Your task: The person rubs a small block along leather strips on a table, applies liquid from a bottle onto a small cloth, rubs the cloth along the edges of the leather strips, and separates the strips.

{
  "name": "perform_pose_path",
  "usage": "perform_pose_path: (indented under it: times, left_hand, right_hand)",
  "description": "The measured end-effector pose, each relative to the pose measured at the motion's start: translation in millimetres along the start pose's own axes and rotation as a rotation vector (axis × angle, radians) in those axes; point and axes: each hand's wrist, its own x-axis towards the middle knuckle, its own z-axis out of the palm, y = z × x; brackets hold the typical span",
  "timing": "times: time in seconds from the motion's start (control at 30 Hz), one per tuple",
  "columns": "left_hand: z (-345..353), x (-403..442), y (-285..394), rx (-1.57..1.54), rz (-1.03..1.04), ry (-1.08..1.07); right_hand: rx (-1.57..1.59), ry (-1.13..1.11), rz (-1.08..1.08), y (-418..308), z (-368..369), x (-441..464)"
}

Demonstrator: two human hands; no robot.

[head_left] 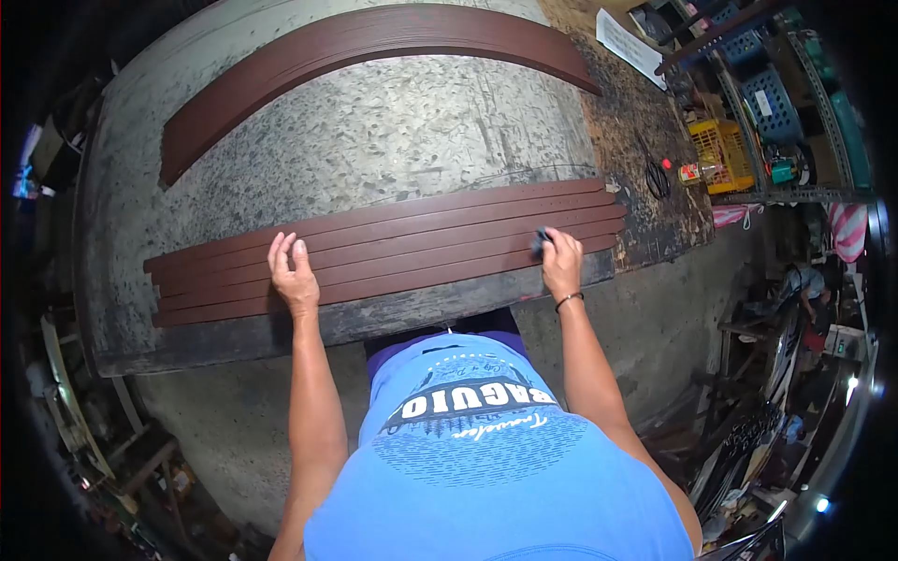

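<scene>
Several long, flat brown strips (412, 229) lie side by side across the near part of the table, their ends slightly uneven. Over the left part of these strips is my left hand (296, 279), fingers apart and loosely bent, with nothing visible in it. My right hand (563, 264) is above the right part of the strips, its fingers closed on a small dark object (540, 241). That object is blurred, so its kind cannot be made out. Whether either hand touches the strips is hard to tell.
A stack of brown strips (374, 47) lies along the table's far side. White paper (629, 47) rests at the far right. Scissors (657, 178) lie on the table (393, 122) near its right edge. A shelf beyond holds a yellow basket (725, 154) and a bottle (697, 173).
</scene>
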Motion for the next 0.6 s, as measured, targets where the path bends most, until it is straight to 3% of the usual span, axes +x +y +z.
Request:
perform_pose_path:
  times: [0.07, 0.13, 0.17, 0.2, 0.23, 0.27, 0.3, 0.37, 0.47, 0.6]
  left_hand:
    - [-24.4, 19.4, 25.6, -0.136, 0.013, 0.010]
    - [-54.4, 40.9, 59.0, -0.362, 0.166, 0.091]
    - [-77.7, 52.2, 80.8, -0.364, 0.264, 0.078]
    - [-103.4, 62.0, 109.8, -0.365, 0.329, 0.096]
    - [-129.8, 73.5, 136.6, -0.303, 0.495, 0.133]
    - [-154.4, 86.7, 163.6, -0.270, 0.641, 0.181]
    - [-186.7, 109.3, 177.9, -0.335, 0.904, 0.116]
    - [-237.6, 126.3, 230.4, -0.452, 1.218, 0.003]
    - [-286.2, 129.3, 285.8, -0.475, 1.543, -0.128]
    - [-304.2, 117.2, 316.2, -0.442, 1.679, -0.180]
  right_hand:
    - [-0.006, 0.104, -0.107, -27.0, -3.6, 11.6]
    - [0.324, 0.085, 0.223, -39.2, -32.9, 23.7]
    - [0.366, 0.190, 0.116, -59.2, -59.5, 34.0]
    - [0.378, 0.214, 0.173, -78.9, -91.6, 44.3]
    - [0.330, 0.247, 0.069, -92.4, -131.0, 52.6]
    - [0.653, 0.319, -0.175, -116.2, -168.5, 61.5]
    - [0.431, 0.418, -0.622, -131.2, -209.5, 83.5]
    - [0.656, 0.357, -0.948, -187.6, -280.0, 89.3]
    - [0.716, 0.211, -1.104, -258.1, -342.7, 58.9]
    - [0.836, 0.077, -1.089, -297.8, -369.4, 27.3]
